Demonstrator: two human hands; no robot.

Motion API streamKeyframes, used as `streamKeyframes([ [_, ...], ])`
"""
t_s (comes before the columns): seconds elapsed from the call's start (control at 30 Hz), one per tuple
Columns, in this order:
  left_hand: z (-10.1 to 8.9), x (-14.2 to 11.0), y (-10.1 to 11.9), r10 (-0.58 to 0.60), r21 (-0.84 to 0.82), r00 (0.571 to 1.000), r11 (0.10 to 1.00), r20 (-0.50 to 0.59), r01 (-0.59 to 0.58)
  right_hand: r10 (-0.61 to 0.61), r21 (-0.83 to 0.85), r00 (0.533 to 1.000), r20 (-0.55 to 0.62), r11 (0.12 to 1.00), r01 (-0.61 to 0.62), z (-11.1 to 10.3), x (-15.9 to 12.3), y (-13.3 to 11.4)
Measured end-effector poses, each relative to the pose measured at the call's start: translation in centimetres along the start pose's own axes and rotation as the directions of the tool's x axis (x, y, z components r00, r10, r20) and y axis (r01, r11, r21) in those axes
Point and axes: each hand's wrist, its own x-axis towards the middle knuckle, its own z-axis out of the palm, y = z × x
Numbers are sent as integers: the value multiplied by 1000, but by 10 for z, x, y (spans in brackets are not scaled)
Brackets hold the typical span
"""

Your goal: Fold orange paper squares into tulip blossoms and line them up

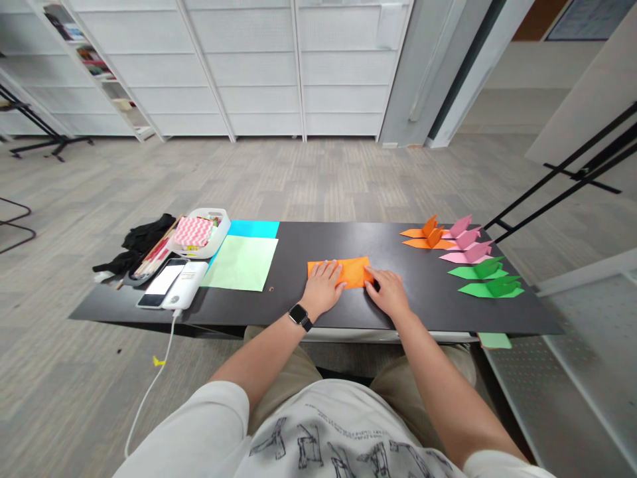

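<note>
A folded orange paper [354, 272] lies in the middle of the dark table, its long side running left to right. My left hand [322, 285] rests flat over its left part, fingers stretched out and slightly spread. At the paper's right end, my right hand [391, 292] has its thumb and index finger curved together on the edge. Further right stand finished paper cranes: orange cranes [428, 234], pink cranes [468, 242] and green cranes [490, 279].
Light green sheets [243, 263] overlap a blue sheet [256, 228] on the left. Beyond them are a white basket [216, 232], a phone [164, 282], a white power bank [185, 285] with a cable, and black cloth [144, 239]. The black table [293, 312] has its front edge near my lap.
</note>
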Motion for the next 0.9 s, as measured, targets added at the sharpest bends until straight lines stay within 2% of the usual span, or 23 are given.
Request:
streamKeyframes([
  [0.3, -5, 0, 2, -39, 75, 997, 997, 64, 34, 2, -39, 999, -43, 999, -4, 5, 0, 3],
  [0.43, -6, 1, 2, -46, 106, 997, 994, 67, 39, 33, -81, 988, -148, 996, -46, 3, -2, 0],
  [0.53, -5, 1, 1, -40, 105, 998, 994, 53, 34, 14, -84, 982, -189, 996, -31, 0, -1, -12],
  [0.67, -5, 0, 1, -25, 94, 999, 995, 42, 21, -48, -67, 996, -75, 997, 43, 3, 10, -41],
  [0.77, -7, 0, 1, -25, 95, 999, 995, 40, 22, -18, -102, 1000, -9, 995, 17, 10, 21, -58],
  [0.9, -8, 1, 2, -23, 95, 999, 995, 47, 18, 19, -128, 999, 42, 992, -14, 17, 22, -65],
])
